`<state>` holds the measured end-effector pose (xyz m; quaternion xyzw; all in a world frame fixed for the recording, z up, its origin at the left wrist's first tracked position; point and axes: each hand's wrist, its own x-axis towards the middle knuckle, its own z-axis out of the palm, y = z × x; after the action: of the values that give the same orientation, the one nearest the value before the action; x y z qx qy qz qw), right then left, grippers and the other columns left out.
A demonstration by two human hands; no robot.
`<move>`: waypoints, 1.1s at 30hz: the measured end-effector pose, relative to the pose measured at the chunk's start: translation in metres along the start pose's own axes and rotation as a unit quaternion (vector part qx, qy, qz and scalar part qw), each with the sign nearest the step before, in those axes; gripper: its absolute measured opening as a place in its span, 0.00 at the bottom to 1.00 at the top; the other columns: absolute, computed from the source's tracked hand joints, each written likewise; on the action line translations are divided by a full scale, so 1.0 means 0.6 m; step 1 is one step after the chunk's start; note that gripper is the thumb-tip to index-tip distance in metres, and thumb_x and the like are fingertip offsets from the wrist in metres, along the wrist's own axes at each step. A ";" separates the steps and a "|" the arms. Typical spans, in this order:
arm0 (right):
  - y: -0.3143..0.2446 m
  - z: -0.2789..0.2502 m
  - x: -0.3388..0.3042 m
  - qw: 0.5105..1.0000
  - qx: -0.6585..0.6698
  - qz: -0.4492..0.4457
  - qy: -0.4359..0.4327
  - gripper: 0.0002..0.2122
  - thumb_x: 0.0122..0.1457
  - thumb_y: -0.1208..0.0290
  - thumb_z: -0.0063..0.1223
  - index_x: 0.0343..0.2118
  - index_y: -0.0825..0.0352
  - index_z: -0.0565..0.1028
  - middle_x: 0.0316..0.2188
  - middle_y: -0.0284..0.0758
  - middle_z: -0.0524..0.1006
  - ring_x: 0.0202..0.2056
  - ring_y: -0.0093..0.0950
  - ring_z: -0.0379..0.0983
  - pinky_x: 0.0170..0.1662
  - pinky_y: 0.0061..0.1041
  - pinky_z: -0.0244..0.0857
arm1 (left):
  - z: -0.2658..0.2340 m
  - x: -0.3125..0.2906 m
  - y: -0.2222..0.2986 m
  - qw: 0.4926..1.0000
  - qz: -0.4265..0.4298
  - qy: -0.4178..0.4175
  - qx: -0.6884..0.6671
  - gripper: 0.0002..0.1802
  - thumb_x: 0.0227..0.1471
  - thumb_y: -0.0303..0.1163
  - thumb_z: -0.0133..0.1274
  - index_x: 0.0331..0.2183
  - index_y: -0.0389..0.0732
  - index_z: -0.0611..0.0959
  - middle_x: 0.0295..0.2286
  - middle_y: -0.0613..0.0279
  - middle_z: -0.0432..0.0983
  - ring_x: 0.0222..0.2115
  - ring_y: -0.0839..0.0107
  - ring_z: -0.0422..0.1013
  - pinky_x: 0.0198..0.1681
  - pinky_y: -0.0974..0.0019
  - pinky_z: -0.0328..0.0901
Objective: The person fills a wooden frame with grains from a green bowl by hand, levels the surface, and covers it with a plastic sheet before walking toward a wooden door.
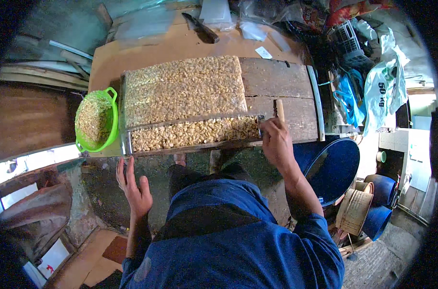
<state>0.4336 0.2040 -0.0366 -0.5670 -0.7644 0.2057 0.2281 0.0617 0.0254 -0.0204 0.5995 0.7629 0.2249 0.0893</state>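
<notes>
Pale golden nut brittle [183, 89] is lying as a broad slab on the wooden board [286, 96], filling its left and middle part and reaching toward the far edge. A long metal blade [190, 120] is lying across the slab from left to right, parting a narrow near strip [192, 134] from the wider far portion. The right hand [275, 139] is resting at the right end of that strip, fingers curled tightly around the knife's wooden handle [279, 110], which is sticking up just beyond the knuckles; the cut strip is therefore lying directly to the left of this hand, touching the blade it is gripping. The left hand [133, 185] is hanging open and empty, fingers spread, below the near left corner of the board, close to the strip's left end but apparently not touching it, though the fisheye bend is making that gap hard to judge. A green plastic colander [97, 120] full of loose nuts is sitting just left of the slab. A second dark knife [202, 28] is lying at the far side on brown cardboard [146, 50]. A dark blue basin [332, 164] is standing on the right, near the person's right forearm.
</notes>
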 end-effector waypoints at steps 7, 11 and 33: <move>0.004 0.000 -0.023 1.000 0.014 -0.004 0.019 0.13 0.48 0.87 0.48 0.35 0.67 0.79 0.39 0.43 0.76 0.42 0.44 0.73 0.47 0.37 0.70 | 0.000 0.008 0.007 1.000 0.003 -0.004 0.000 0.29 0.61 0.39 0.43 0.60 0.35 0.68 0.61 0.42 0.53 0.63 0.46 0.48 0.65 0.44 0.41; -0.002 -0.020 -0.026 0.998 0.010 -0.011 0.069 0.14 0.47 0.86 0.50 0.36 0.66 0.79 0.40 0.44 0.76 0.43 0.43 0.73 0.47 0.35 0.70 | -0.003 0.012 0.007 1.000 0.014 -0.002 -0.001 0.29 0.61 0.40 0.44 0.60 0.35 0.68 0.61 0.42 0.54 0.63 0.46 0.49 0.65 0.44 0.41; 0.252 0.116 -0.439 0.835 0.311 0.185 -0.414 0.18 0.64 0.66 0.43 0.55 0.62 0.74 0.50 0.39 0.77 0.49 0.39 0.74 0.54 0.35 0.67 | -0.021 0.019 -0.005 0.999 -0.030 -0.012 -0.028 0.33 0.53 0.32 0.51 0.60 0.39 0.67 0.61 0.42 0.53 0.62 0.43 0.49 0.64 0.43 0.43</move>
<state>0.5770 -0.0118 -0.2101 -0.4587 -0.5638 0.6867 0.0121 0.0509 0.0330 -0.0088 0.5761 0.7731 0.2361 0.1214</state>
